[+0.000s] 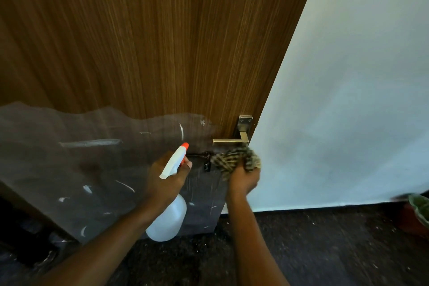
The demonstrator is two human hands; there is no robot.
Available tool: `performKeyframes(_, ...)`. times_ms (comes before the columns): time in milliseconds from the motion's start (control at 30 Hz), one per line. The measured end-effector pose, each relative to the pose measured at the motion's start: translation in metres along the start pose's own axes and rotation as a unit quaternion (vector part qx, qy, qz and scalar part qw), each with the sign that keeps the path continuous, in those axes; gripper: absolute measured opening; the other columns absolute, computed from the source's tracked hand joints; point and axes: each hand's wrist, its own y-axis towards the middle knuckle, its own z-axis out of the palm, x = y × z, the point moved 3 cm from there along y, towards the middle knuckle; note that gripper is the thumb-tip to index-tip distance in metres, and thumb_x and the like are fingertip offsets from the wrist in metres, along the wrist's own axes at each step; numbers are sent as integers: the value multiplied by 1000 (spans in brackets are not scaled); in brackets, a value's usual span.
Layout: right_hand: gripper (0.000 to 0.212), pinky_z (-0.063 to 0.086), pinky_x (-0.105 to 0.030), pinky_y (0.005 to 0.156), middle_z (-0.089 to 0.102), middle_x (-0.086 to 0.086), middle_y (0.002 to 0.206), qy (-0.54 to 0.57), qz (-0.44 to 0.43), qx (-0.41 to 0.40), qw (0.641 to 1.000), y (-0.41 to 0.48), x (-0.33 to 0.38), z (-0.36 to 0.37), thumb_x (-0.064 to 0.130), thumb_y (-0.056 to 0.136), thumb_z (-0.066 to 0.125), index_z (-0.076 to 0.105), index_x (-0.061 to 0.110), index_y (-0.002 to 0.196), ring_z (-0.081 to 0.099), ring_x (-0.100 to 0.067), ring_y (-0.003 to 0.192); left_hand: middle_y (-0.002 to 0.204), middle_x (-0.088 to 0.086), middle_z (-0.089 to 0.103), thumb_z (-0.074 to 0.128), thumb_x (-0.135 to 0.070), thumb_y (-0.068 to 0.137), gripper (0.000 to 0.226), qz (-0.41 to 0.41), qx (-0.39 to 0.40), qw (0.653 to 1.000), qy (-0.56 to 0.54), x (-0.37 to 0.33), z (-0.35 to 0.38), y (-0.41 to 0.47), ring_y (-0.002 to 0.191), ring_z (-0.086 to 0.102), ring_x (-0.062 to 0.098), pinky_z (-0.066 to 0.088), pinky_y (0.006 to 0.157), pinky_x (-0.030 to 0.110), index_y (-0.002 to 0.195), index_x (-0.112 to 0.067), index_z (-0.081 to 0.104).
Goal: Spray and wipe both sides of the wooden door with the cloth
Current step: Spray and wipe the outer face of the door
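Note:
The brown wooden door (pixel 151 37) fills the upper left of the head view; its lower part is greyish with pale streaks. A metal lever handle (pixel 234 140) sits near the door's right edge. My left hand (pixel 166 180) grips a white spray bottle (pixel 169 218) with an orange nozzle tip, pointed up at the door. My right hand (pixel 243 180) presses a bunched striped cloth (pixel 234 159) against the door just below the handle, next to a small dark latch (pixel 204 157).
A white wall (pixel 348 100) stands right of the door edge. Dark speckled carpet (pixel 313 251) covers the floor below. A potted plant (pixel 417 211) sits at the far right by the wall. A dark frame edge runs along the lower left.

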Motion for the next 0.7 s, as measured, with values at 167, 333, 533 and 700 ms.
performKeyframes(167,37,45,-19,91,58,7,116,-11,-23,46,999,-9,18,21,17,96,63,55,16,133,57,-13,109,95,6,67,74,-37,74,37,-22,-13,1000,14,7,9,0,84,65,26,58,80,44,105,-21,62)
performKeyframes(333,27,52,-22,92,65,10,111,-48,-13,226,973,-60,-31,61,13,96,62,58,25,120,63,-8,106,109,3,62,75,-28,76,50,-40,-23,999,7,5,8,3,97,60,21,53,89,38,120,-13,57)
performKeyframes(533,36,43,-40,107,58,-7,135,-89,77,131,984,-55,-60,31,14,99,55,52,15,136,56,-27,124,78,1,66,75,-36,75,22,-35,-76,989,125,15,-6,-4,73,64,20,56,74,35,83,-20,62)
performKeyframes(700,41,47,-29,102,63,-5,129,-40,-1,140,989,-67,-34,59,28,96,61,56,11,133,59,-23,120,93,-5,63,77,-33,74,33,-96,-113,988,38,33,-17,-8,84,60,16,50,76,26,101,-22,62)
